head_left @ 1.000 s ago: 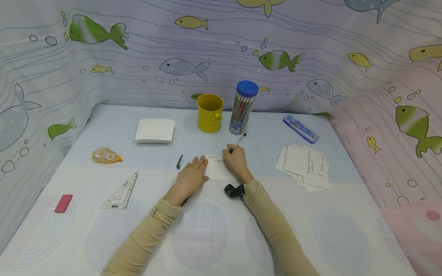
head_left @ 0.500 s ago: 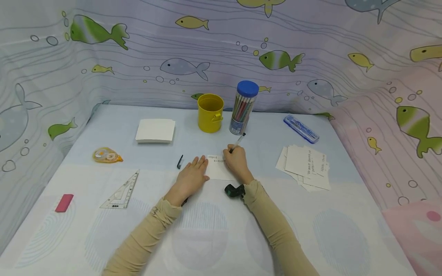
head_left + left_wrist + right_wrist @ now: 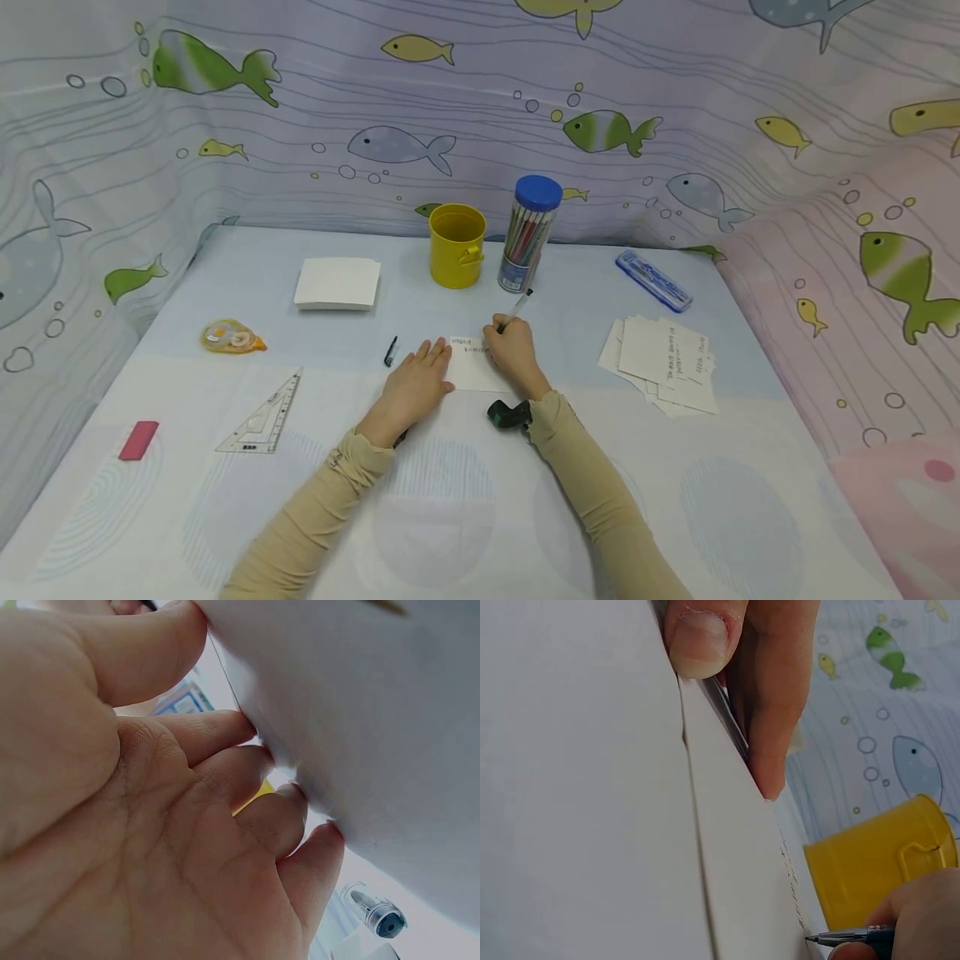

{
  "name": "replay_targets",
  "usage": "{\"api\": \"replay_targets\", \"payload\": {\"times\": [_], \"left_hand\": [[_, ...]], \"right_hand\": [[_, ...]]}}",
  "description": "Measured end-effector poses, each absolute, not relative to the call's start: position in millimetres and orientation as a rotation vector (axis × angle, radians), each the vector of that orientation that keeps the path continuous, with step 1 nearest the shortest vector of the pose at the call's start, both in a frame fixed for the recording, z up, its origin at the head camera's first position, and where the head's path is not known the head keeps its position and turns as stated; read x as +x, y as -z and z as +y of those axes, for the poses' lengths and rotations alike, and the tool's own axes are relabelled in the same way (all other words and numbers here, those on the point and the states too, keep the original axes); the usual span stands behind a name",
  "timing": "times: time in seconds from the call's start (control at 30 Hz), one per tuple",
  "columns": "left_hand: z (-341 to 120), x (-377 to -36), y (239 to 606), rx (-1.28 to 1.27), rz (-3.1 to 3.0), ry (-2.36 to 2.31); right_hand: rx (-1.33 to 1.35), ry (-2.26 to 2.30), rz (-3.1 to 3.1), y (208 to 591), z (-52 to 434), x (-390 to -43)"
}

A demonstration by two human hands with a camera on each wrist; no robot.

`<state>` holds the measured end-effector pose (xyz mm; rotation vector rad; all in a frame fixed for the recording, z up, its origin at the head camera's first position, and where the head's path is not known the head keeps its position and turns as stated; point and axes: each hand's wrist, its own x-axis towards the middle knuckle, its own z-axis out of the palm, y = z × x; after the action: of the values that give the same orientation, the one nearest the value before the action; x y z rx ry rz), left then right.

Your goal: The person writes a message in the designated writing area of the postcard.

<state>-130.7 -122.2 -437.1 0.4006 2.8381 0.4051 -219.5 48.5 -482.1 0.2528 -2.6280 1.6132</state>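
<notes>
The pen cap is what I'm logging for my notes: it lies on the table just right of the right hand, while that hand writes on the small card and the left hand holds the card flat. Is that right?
Not quite. The pen cap lies left of the left hand, not right of the right hand; the head view shows it. The rest holds: the right hand writes with the pen on the card, which the left hand holds flat.

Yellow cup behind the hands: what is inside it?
The yellow cup stands open-topped beside the blue-lidded pencil tub. The head view shows only its bare yellow inner wall; nothing sticks out above the rim. Its bottom is hidden by the near wall.
</notes>
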Motion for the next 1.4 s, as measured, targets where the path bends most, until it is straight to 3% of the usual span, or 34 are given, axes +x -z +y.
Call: {"api": "replay_targets", "payload": {"times": [1.4], "left_hand": [[-122.9,-131.4,438.4,0.4,2.83,-0.394]], "right_hand": [[0.276,-1.54,-2.676,481.5,47.8,-220.5]]}}
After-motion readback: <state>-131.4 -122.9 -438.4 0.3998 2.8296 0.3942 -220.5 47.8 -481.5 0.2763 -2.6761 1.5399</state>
